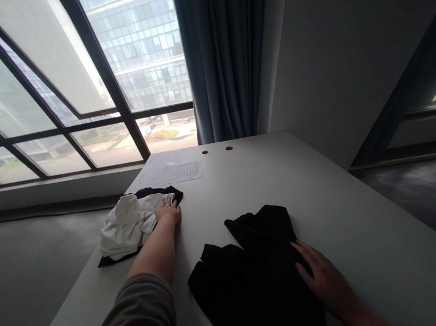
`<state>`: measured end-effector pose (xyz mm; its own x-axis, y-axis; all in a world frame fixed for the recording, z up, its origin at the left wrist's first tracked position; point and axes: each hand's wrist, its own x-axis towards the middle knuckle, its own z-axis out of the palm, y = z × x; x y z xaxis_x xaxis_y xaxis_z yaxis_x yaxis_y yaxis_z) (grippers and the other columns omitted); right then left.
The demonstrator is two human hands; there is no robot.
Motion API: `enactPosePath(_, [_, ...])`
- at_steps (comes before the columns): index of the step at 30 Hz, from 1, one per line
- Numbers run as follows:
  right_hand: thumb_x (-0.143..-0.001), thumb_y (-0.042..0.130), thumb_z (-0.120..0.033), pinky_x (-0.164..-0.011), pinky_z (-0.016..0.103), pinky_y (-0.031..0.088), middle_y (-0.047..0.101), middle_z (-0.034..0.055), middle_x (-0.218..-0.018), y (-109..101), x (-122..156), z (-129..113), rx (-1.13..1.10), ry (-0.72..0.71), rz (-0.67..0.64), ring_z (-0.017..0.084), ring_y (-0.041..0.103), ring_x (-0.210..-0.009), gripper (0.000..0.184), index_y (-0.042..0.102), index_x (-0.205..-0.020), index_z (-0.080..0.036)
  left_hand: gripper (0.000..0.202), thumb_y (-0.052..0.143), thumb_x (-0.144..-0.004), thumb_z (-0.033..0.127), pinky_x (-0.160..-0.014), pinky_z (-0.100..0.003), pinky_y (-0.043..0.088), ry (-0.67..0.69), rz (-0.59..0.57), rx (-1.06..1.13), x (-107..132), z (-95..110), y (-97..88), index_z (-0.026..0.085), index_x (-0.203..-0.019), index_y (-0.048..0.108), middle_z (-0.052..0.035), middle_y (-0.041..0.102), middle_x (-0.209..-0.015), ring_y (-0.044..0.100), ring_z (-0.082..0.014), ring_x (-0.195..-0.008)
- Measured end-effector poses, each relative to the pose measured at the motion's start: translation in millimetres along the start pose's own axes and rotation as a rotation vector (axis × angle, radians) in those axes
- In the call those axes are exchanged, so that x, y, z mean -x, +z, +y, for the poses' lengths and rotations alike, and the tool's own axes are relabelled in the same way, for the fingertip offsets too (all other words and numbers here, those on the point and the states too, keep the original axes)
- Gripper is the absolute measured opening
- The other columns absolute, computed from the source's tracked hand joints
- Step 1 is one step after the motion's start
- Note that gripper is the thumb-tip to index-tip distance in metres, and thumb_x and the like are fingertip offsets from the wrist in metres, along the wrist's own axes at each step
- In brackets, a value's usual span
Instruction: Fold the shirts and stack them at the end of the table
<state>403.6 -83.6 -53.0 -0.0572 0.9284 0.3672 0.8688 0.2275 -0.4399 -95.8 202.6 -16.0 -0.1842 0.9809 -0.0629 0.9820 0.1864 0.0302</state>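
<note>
A black garment (251,281) lies crumpled on the white table (335,204) in front of me. My right hand (320,274) rests flat on its right edge, fingers stretched out. My left hand (169,212) reaches far left to a pile with a white cloth (126,227) lying on a black cloth (164,192). Its fingers curl over the edge of the white cloth; whether they grip it is unclear.
Sheets of paper (175,170) lie at the table's far end near two cable holes (216,150). A large window and a dark curtain (223,49) stand behind the table. A grey wall runs along the right. Floor drops away on the left.
</note>
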Motion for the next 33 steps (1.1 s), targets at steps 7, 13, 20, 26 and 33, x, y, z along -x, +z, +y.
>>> enactPosePath(7, [-0.103,0.042,-0.042,-0.115,0.050,0.050,0.058,0.0091,-0.150,-1.3,2.3,-1.5,0.005,-0.008,0.023,0.028,0.056,-0.138,0.051,0.055,-0.150,-0.026,0.072,0.023,-0.100,0.052,-0.125,-0.068,0.020,-0.127,0.034,0.052,-8.6,8.1,5.3,0.025,-0.165,0.032,-0.0037,0.010,-0.177,0.008,-0.0343,-0.162])
enactPosePath(13, [-0.104,0.041,-0.042,-0.114,0.049,0.050,0.058,0.0095,-0.149,-1.6,1.3,-2.7,0.028,0.004,0.021,0.028,0.057,-0.136,0.050,0.057,-0.148,-0.025,0.066,0.026,-0.100,0.052,-0.128,-0.060,0.015,-0.115,0.154,0.077,2.8,10.9,12.0,0.030,-0.160,0.043,-0.0031,0.019,-0.175,0.011,-0.0298,-0.162])
enactPosePath(20, [-0.103,0.038,-0.043,-0.115,0.049,0.048,0.060,0.0115,-0.147,1.0,-6.5,-2.0,0.055,-0.005,0.009,0.027,0.057,-0.136,0.052,0.060,-0.144,-0.020,0.065,0.026,-0.103,0.049,-0.130,-0.058,0.004,0.015,0.129,0.056,34.8,16.8,17.6,0.026,-0.162,0.039,-0.0078,0.020,-0.175,0.011,-0.0304,-0.163])
enactPosePath(26, [-0.100,0.037,-0.036,-0.122,0.069,0.027,0.061,0.0129,-0.146,9.4,-18.8,0.0,0.182,0.057,-0.009,0.033,0.054,-0.139,0.052,0.064,-0.141,-0.020,0.062,0.027,-0.106,0.046,-0.129,-0.057,0.020,0.172,0.051,0.077,80.7,21.9,18.2,0.024,-0.163,0.038,-0.0091,0.024,-0.173,0.021,-0.0313,-0.161])
enactPosePath(33, [-0.096,0.041,-0.035,-0.118,0.061,0.037,0.062,0.0154,-0.146,19.8,-32.8,6.1,0.173,0.059,-0.004,0.034,0.054,-0.139,0.054,0.065,-0.140,-0.016,0.055,0.027,-0.108,0.045,-0.131,-0.050,0.019,0.586,-0.047,0.324,173.8,27.4,11.4,0.040,-0.163,0.034,0.0006,0.034,-0.170,0.028,-0.0204,-0.159])
